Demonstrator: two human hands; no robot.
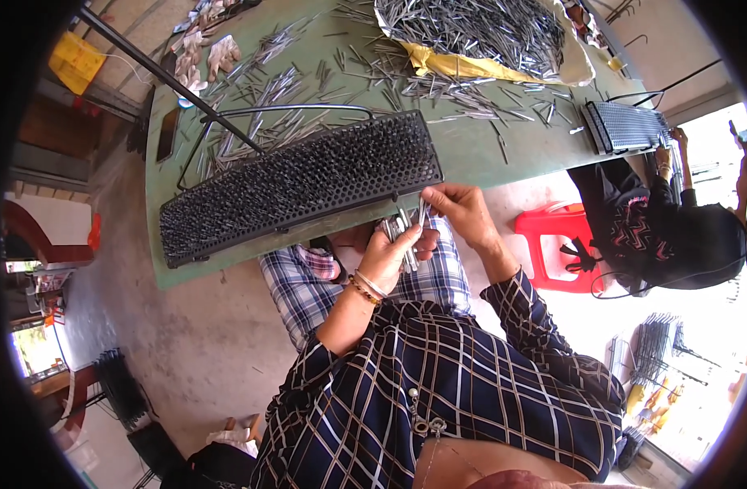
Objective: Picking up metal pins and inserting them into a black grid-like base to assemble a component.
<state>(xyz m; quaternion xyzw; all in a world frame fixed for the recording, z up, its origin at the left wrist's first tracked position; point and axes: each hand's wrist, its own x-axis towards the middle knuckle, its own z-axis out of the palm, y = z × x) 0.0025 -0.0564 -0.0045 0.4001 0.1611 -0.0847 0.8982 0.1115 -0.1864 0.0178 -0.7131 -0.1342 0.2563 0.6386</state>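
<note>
While the left hand (383, 259) curls its fingers round bundled metal rods (411, 259), presumably keeping them handy, the right hand (465, 212) pinches apparently one, beside the black perforated tray (300, 183) along the near edge of the worktop (471, 155).

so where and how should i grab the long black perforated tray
The long black perforated tray is probably best gripped by its two short ends, from the near side: it is narrow, lies by the front edge of the green table, and thin dark pins crowd most of its face, leaving the end rims clearer.
</note>
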